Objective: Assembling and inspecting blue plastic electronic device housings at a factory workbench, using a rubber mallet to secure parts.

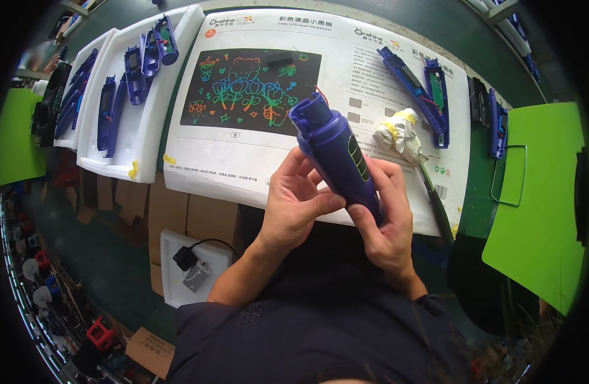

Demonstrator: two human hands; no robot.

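Both hands hold a dark purple-blue cylindrical plastic housing tilted over the printed board's front edge. Its open, stepped end points up and away to the left, and thin red and dark wires stick out there. A dark oblong panel with several light-outlined sections runs along its right side. My left hand grips the lower left of the housing, thumb pressed on its front. My right hand wraps around the lower right, its thumb close to the left one. The housing's lower end is partly hidden by the fingers.
Underneath lies a white printed board. On it are opened purple half-shells with a green circuit board, and a cloth-wrapped tool with a dark handle. Left, white foam trays hold more shells. A lime-green panel stands right.
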